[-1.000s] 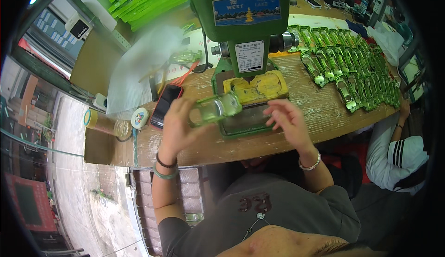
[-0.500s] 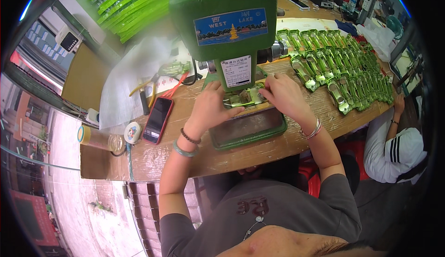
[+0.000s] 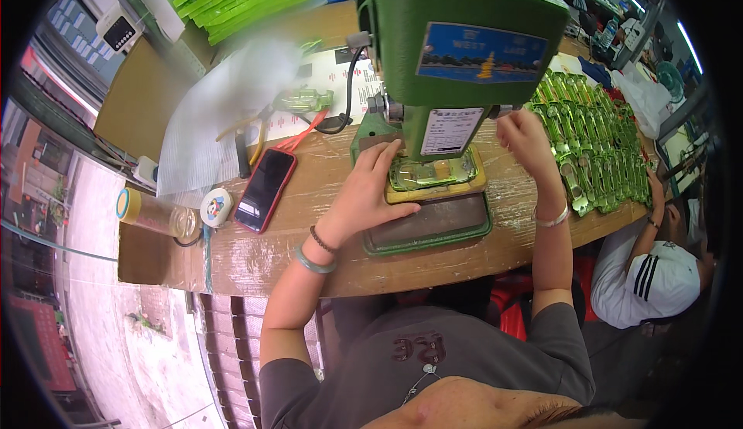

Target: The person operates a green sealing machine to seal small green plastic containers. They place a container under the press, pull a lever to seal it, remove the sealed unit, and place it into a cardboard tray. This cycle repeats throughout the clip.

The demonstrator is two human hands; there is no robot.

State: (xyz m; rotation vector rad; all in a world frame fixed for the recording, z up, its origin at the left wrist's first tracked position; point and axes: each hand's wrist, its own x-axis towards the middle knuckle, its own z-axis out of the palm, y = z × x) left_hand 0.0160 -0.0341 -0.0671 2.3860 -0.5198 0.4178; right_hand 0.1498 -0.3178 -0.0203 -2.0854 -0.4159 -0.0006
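A green bench press (image 3: 457,34) stands on the wooden bench (image 3: 263,255). On its dark green base plate (image 3: 441,228) lies a yellow jig (image 3: 437,190) with a clear green part (image 3: 433,172) seated in it, under the press head. My left hand (image 3: 364,197) grips the jig's left end, fingers on top and thumb at the front edge. My right hand (image 3: 525,136) is raised at the press's right side, closed around its grey handle (image 3: 499,108).
A red phone (image 3: 265,189), a small round tin (image 3: 216,206) and a clear jar (image 3: 151,212) lie left of the press, with a white foam sheet (image 3: 224,111) behind. Rows of green parts (image 3: 596,142) cover the right. A co-worker (image 3: 658,274) sits there.
Both hands brought the clear green part to the jig and set it in. My right hand has since risen to the press handle, while my left stays on the jig.
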